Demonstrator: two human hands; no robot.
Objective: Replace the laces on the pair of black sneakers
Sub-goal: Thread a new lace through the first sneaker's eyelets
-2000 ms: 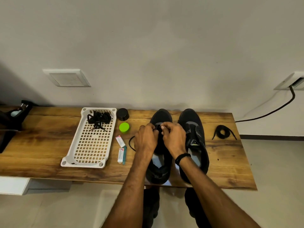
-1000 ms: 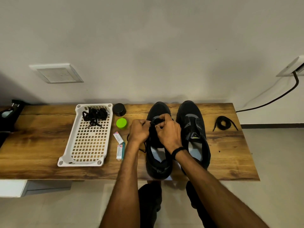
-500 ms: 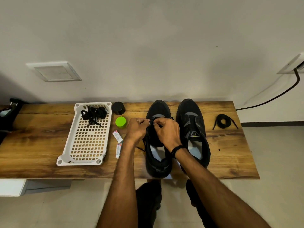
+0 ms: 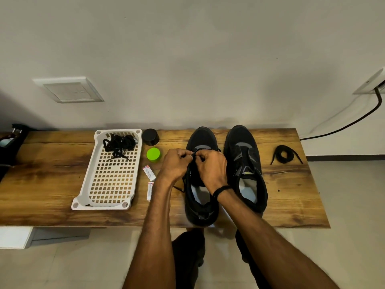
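Two black sneakers stand side by side on the wooden table (image 4: 52,170), toes toward the wall. Over the left sneaker (image 4: 201,207), my left hand (image 4: 175,164) and my right hand (image 4: 212,170) both pinch a black lace (image 4: 188,172) near the front eyelets. The lace runs down the shoe's left side onto the table. The right sneaker (image 4: 244,163) has no lace in it. A loose coiled black lace (image 4: 284,156) lies to its right. More black laces (image 4: 119,143) sit bunched in the white basket (image 4: 93,184).
A black jar (image 4: 150,137) and a green lid (image 4: 153,154) stand between basket and shoes, with two small tubes (image 4: 149,173) below them. A dark object (image 4: 10,142) sits at the table's left end. A cable (image 4: 343,126) runs along the wall at right.
My hands have shifted slightly toward the toe of the left sneaker, still working the lace. The view has drifted a little; everything else on the table stays put.
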